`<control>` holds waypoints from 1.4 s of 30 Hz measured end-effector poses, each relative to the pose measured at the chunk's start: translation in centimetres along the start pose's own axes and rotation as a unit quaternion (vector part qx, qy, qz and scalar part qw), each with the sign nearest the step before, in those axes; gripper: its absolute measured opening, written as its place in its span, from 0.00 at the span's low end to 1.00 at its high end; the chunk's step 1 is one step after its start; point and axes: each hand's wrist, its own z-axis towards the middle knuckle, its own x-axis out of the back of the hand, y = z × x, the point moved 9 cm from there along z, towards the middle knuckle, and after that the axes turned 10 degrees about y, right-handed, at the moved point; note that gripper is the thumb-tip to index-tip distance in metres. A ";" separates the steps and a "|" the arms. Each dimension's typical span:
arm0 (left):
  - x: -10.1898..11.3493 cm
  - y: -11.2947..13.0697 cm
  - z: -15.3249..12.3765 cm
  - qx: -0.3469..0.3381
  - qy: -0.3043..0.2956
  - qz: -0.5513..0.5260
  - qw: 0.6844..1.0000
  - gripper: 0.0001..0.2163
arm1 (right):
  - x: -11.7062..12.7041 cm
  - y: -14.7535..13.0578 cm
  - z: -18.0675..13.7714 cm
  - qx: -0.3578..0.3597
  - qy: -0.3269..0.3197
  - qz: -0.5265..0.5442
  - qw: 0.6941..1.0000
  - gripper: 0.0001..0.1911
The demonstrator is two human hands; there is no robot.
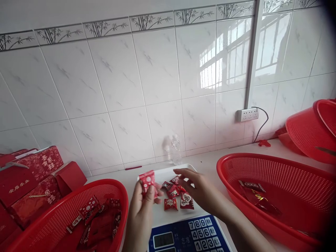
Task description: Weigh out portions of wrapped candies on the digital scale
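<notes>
My left hand is closed on a red candy packet with white print, held up over the left side of the scale's white tray. My right hand hovers over the tray's right side, its fingers apart and nothing visible in them. Beneath it lie several small wrapped candies in red wrappers, some with white lettering. The blue front panel of the scale carries number keys and a display, whose reading I cannot make out.
A red plastic basket with wrapped candies stands at the left, another red basket at the right. Red gift boxes pile up far left. A clear bottle stands by the wall, below and left of a power strip. More baskets lean far right.
</notes>
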 end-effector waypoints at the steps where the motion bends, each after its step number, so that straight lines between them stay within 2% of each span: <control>1: 0.7 0.4 0.3 0.000 0.023 -0.033 0.999 0.16 | -0.3 0.4 0.1 0.007 -0.002 -0.046 0.999 0.18; 5: 2.4 1.5 0.6 0.021 0.066 -0.133 0.989 0.13 | -3.6 0.9 -0.4 0.053 -0.107 -0.124 0.985 0.21; 10: 2.0 1.8 0.2 0.045 0.047 -0.162 0.985 0.12 | -7.4 1.7 -2.0 0.049 -0.217 -0.149 0.963 0.27; 13: 1.4 1.7 0.1 0.047 0.029 -0.163 0.985 0.10 | -8.3 1.1 -2.5 0.071 -0.242 -0.135 0.958 0.20; 16: 1.4 1.8 0.0 0.045 0.028 -0.163 0.985 0.10 | -7.8 0.2 -2.1 0.107 -0.229 -0.100 0.962 0.16; 18: 1.6 1.8 0.0 0.044 0.031 -0.164 0.985 0.11 | -6.9 0.6 -1.4 0.104 -0.202 -0.102 0.968 0.18; 21: 1.6 2.0 -0.1 0.041 0.029 -0.165 0.985 0.11 | -5.5 3.1 -0.5 0.029 -0.179 -0.158 0.971 0.25; 24: 1.4 2.1 -0.2 0.044 0.023 -0.160 0.986 0.10 | -5.6 5.0 -0.6 -0.023 -0.215 -0.187 0.958 0.26; 28: 1.1 1.9 -0.2 0.047 0.014 -0.145 0.988 0.11 | -6.7 3.7 -1.3 0.027 -0.256 -0.160 0.953 0.20; 31: 0.9 1.5 -0.1 0.048 -0.003 -0.126 0.991 0.12 | -6.3 2.8 -1.3 0.048 -0.246 -0.149 0.957 0.21; 36: 0.7 0.7 -0.2 0.056 -0.029 -0.085 0.994 0.13 | -3.8 3.0 -1.0 0.026 -0.229 -0.154 0.961 0.22; 42: 0.4 0.8 -0.4 0.055 -0.044 -0.076 0.995 0.14 | -3.3 3.9 -0.4 0.017 -0.216 -0.188 0.958 0.23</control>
